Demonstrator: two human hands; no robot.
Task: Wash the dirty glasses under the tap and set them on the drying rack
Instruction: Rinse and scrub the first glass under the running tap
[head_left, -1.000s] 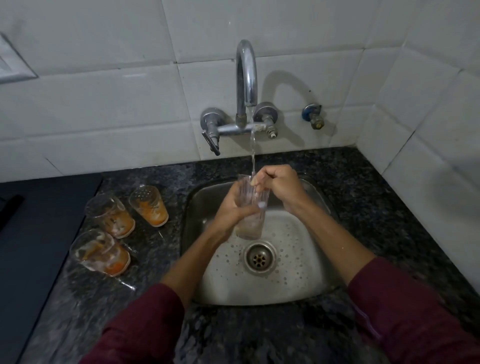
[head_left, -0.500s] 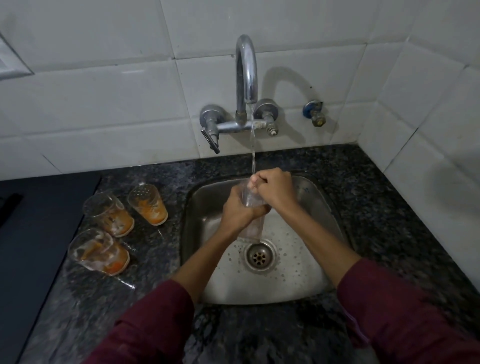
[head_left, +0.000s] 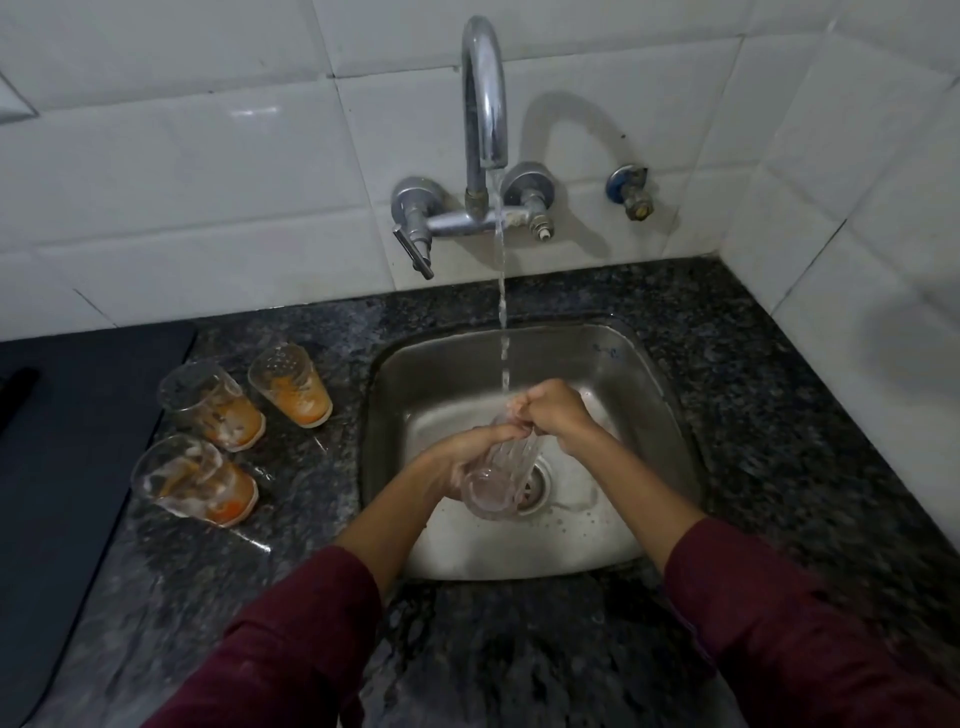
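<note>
- Over the sink (head_left: 644, 364), left hand (head_left: 457, 462) grips the ribbed glass (head_left: 498, 478) by its body, tilted under the tap (head_left: 483, 93)
- Right hand (head_left: 556, 410) pinches its rim
- Wet, slippery, fragile: likely safest held round the body
- Three dirty glasses (head_left: 208, 400) wait at the table's left

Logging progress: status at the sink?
Left hand grips glass; right hand at its rim. Tap running. Three dirty glasses wait on counter. Nothing blocking.

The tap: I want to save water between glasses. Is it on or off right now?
On. A thin stream falls from the tap spout onto the right hand, above the glass held over the sink.
</note>
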